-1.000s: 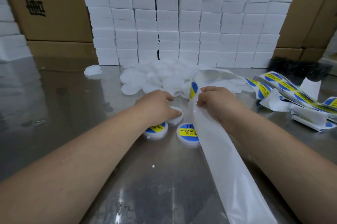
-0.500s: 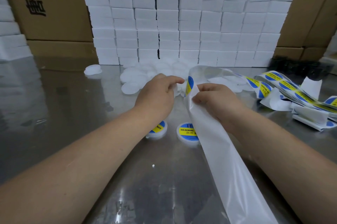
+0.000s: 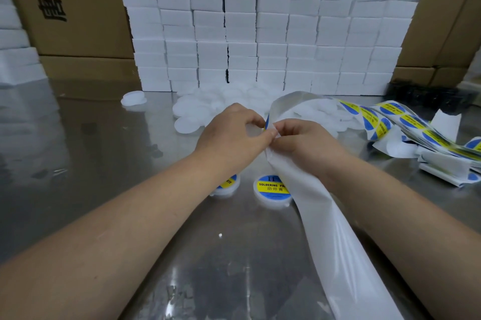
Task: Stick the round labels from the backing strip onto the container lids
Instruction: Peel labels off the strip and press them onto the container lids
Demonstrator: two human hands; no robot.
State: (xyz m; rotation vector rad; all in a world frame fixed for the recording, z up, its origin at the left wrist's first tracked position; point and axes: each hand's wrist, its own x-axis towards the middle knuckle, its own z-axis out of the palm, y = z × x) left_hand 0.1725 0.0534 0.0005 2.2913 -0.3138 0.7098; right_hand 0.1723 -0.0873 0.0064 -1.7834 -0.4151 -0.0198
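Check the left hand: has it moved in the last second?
Yes. The left hand rose away from the labelled lid, rightward to the backing strip.
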